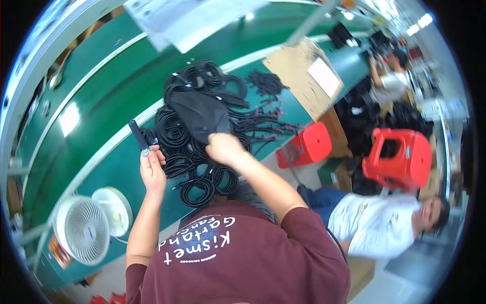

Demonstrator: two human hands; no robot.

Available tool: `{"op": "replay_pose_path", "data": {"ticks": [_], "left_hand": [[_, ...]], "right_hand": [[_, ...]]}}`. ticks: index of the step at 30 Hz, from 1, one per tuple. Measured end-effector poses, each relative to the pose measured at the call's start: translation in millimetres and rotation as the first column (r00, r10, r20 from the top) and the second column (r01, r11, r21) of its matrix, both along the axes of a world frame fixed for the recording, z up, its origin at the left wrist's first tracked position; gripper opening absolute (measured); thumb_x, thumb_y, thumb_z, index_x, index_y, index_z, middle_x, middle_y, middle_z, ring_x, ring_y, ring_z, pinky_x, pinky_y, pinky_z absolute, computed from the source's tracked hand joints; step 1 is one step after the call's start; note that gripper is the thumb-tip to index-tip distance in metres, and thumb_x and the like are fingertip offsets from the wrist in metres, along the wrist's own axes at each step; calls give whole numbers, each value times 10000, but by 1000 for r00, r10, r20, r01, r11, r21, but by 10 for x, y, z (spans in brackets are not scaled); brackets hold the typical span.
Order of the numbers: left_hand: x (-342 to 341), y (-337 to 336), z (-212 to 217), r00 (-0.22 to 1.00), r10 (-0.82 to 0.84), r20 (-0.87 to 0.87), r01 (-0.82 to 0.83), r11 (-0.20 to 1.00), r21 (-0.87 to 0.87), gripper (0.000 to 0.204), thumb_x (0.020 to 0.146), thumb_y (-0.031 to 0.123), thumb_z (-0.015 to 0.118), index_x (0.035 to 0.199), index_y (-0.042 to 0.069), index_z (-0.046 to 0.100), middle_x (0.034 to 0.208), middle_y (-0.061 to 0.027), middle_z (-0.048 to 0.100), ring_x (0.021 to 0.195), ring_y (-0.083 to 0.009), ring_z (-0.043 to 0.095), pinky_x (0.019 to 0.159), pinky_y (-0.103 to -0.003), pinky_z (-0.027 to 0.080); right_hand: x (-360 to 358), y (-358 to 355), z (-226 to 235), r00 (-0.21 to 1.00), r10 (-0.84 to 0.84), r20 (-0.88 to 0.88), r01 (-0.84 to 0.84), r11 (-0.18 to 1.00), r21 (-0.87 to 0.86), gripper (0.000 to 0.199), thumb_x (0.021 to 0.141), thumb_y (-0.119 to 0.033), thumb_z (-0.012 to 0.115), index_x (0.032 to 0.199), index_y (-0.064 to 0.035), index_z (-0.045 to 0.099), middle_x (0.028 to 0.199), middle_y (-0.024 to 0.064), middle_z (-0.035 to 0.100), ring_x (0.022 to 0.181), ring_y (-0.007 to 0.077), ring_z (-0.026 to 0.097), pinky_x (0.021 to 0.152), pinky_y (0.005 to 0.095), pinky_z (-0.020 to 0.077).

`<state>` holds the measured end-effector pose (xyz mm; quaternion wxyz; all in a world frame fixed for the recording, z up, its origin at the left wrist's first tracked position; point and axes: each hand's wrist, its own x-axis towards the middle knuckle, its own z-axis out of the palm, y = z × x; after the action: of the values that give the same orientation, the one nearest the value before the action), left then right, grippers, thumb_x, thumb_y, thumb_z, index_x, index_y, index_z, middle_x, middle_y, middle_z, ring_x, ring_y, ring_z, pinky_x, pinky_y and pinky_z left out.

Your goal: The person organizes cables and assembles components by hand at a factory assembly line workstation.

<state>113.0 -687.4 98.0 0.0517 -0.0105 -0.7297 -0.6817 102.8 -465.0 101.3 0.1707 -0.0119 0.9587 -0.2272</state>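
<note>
My left hand (153, 169) is closed around the lower end of a slim black stick-shaped tool (137, 134), whose narrow tip points up and away from me. Something small and silvery shows at the fingers. To its right, my right hand (226, 150) is closed on the near edge of a dark piece of mesh-like cloth or a bag (201, 112); its fingertips are partly hidden. That dark piece lies over a heap of coiled black cables (171, 127). More coils (197, 191) lie close to my body, below my right hand.
The bench has a green surface (109, 175). A white fan (83, 230) stands at the near left. Loose cable ends (268, 124) and cardboard (291, 76) lie to the right. Red stools (314, 143) (400, 157) stand beyond. One person (379, 223) is close on the right, another (390, 83) farther off.
</note>
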Motion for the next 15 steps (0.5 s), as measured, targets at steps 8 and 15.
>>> {"op": "replay_pose_path", "data": {"ticks": [8,15], "left_hand": [[-469,715,-109,876,-470,-110,433,866,-251,233,979,180,385,995,-4,527,785,-45,553,700,-121,528,659,-256,447],[-611,937,-811,664,-707,-244,274,533,-800,230,933,184,435,931,-1,571,832,-154,579,763,-336,568,670,-380,445]], "right_hand": [[809,-437,-13,719,-377,-585,391,914,-109,271,689,-149,589,897,17,536,923,169,525,876,314,517,729,398,426],[2458,-507,-502,850,-383,-362,119,809,-575,89,747,-79,520,805,-36,572,741,129,521,726,320,537,663,407,438]]}}
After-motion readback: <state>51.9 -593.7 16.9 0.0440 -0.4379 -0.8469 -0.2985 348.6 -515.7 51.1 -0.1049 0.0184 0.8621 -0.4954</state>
